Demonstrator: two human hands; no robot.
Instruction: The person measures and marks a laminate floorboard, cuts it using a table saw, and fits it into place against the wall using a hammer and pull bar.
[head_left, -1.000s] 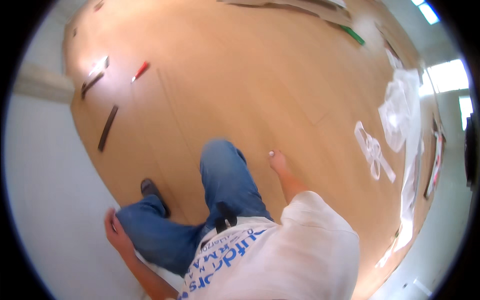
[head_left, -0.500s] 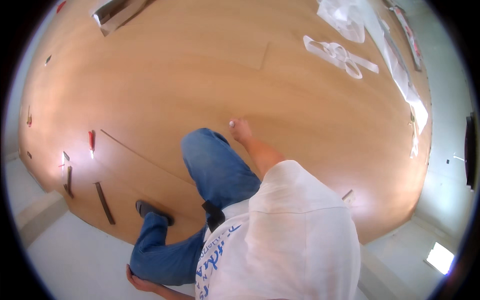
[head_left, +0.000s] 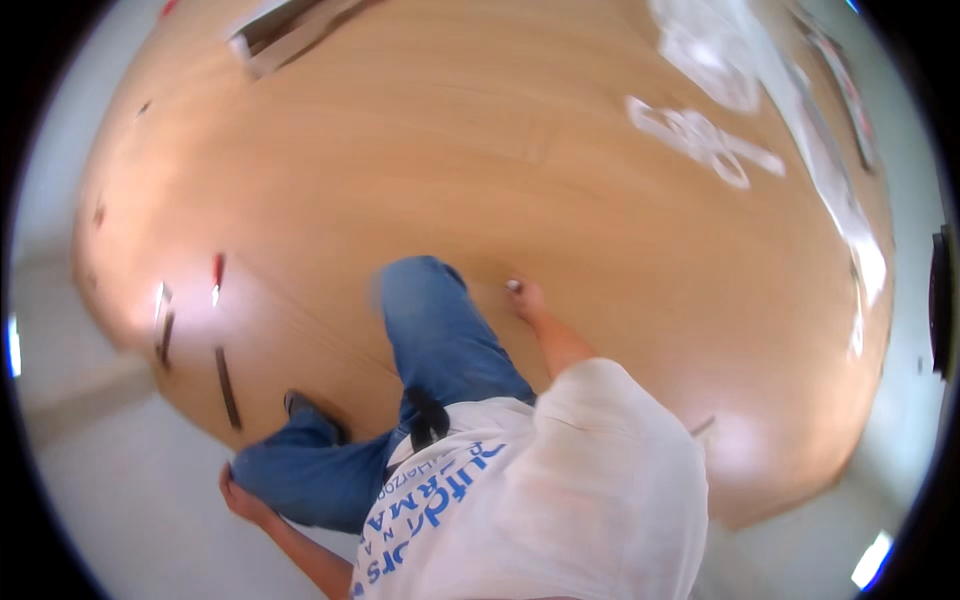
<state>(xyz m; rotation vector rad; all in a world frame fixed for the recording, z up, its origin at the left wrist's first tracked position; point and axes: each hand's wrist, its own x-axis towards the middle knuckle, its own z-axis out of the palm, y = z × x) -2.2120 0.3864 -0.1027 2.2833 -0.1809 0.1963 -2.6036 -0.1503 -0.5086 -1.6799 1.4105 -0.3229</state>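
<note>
I crouch in blue jeans on a wood-coloured floor covering. My right hand is closed beside my right knee, low over the floor. A small object with a round whitish end sticks out of that fist; its kind is too small and blurred to tell. My left hand lies on my left knee with its fingers stretched over the jeans, holding nothing. To the left on the floor is a slim red-handled tool with a bright tip, and nearer lies a dark narrow strip.
More dark strips lie at the left edge. A long open-sided piece lies at the far left. Tangled white tape and crumpled white sheeting spread over the far right. A small offcut lies at my right.
The view has shifted and turned with my head, blurring the picture. My right hand now appears a little farther right and nearer, still closed. My left hand stays on the knee.
</note>
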